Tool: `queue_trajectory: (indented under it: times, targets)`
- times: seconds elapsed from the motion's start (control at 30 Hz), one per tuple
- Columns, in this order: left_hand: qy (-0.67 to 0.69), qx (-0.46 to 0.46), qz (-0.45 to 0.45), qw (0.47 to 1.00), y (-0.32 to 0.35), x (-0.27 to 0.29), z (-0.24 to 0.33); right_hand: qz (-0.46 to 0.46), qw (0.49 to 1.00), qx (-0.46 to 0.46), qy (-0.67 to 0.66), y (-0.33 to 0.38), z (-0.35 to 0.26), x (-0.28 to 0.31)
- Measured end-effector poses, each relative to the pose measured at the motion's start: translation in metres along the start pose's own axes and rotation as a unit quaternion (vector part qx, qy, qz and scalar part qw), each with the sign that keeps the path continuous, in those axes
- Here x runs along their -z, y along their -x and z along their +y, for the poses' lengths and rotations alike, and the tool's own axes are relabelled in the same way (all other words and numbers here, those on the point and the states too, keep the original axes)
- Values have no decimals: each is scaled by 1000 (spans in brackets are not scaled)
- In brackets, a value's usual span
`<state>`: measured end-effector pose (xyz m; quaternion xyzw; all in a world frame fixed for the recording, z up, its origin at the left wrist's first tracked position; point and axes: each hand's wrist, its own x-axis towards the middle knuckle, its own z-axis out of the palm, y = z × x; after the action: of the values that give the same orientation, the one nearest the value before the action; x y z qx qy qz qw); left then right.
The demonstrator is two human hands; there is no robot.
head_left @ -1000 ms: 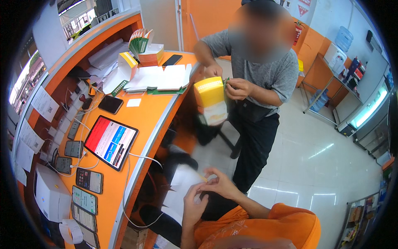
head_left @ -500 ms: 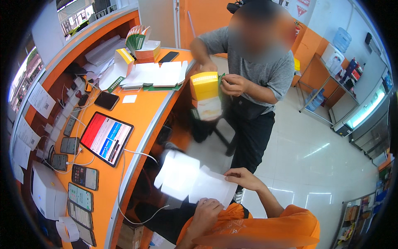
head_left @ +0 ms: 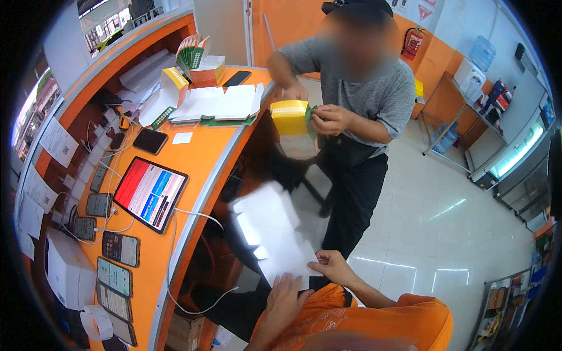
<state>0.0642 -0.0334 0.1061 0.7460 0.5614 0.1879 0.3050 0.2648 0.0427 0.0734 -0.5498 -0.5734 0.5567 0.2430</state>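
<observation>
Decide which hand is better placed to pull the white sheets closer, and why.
Probably the right: the right hand pinches the near edge of the white sheets, while the left hand only rests flat at their lower corner.

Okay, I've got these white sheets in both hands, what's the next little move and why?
Probably square the white sheets up before anything else. They fan out loosely and look blurred, held only at their near corner: the right hand pinches the edge, while the left hand rests just below it. A steadier grip with both hands would likely stop them slipping.
</observation>
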Motion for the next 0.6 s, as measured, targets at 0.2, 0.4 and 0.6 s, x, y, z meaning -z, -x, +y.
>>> queue_trajectory:
  times: [0.2,0.4,0.6]
  targets:
    - [166,41,176,970,-7,-16,2,-27,993,104,49,8,-43,2]
    - [238,9,192,952,-5,-38,15,-56,996,-53,51,19,-41,23]
    - [278,56,213,935,0,-38,19,-50,997,-56,7,30,-27,13]
